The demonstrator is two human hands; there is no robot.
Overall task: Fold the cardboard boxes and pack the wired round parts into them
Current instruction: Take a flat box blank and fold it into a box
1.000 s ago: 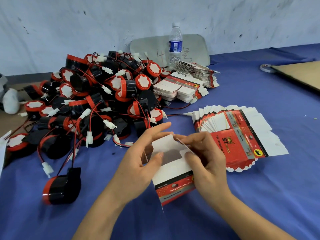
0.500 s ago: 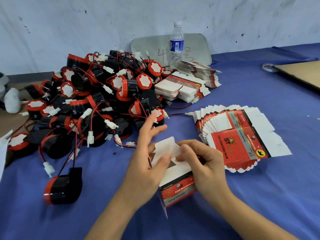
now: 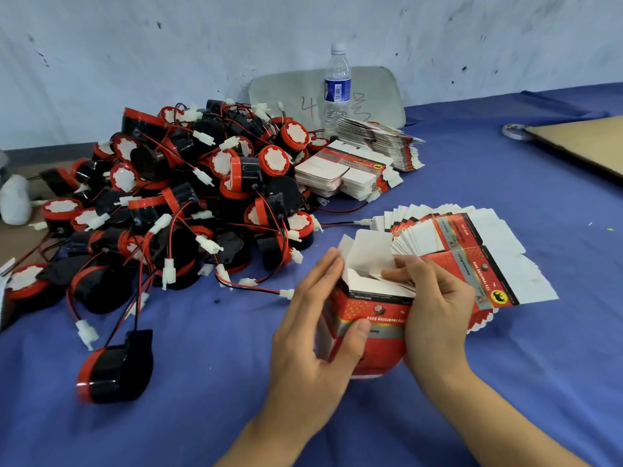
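Handwritten 4 on grey board (image 3: 286, 92); flat boxes' (image 3: 472, 254) print too small.

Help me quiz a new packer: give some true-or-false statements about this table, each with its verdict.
The left hand and right hand both hold a red box. True.
The box's top flaps are tucked shut. False: the flaps stand open.
The water bottle lies on its side. False: the water bottle stands upright.
A fanned stack of flat boxes lies beside the right hand. True.
A pile of round parts lies left of the red box. True.
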